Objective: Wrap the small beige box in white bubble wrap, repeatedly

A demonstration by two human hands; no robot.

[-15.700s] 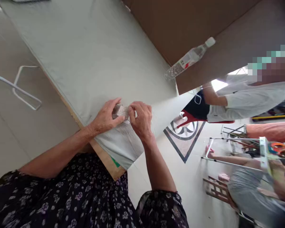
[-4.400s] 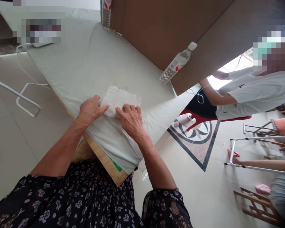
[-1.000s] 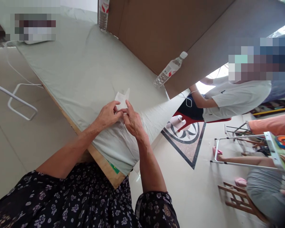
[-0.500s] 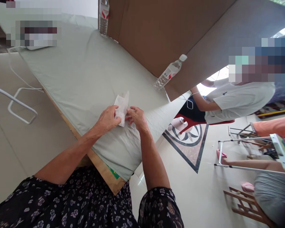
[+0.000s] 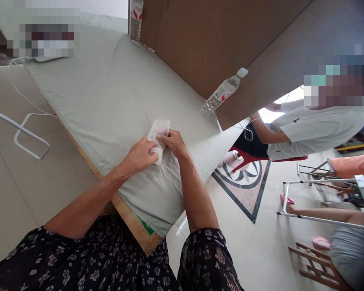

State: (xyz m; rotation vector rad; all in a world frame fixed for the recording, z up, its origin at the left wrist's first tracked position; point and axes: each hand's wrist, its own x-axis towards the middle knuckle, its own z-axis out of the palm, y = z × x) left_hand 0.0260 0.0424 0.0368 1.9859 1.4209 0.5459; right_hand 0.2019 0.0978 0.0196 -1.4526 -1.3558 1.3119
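Note:
A thin white tissue-like sheet [image 5: 161,127] lies on the pale green cloth [image 5: 109,93] that covers the table, close to its near corner. My left hand [image 5: 141,154] grips the sheet's lower left part, thumb and fingers closed on it. From the right, my right hand [image 5: 173,141] pinches the sheet's middle between thumb and fingers. The upper end of the sheet spreads flat beyond both hands. Part of it is hidden under the fingers.
A tall brown cardboard panel [image 5: 194,44] borders the table's far right side. One water bottle [image 5: 223,95] leans near it, another bottle [image 5: 135,22] stands farther back. A person in a white shirt [image 5: 324,125] sits beyond. A white cable [image 5: 21,125] hangs left.
My right hand has moved onto the sheet and now pinches it. The sheet's upper end has opened flatter. The view has shifted slightly, so the bottles and the person appear farther right.

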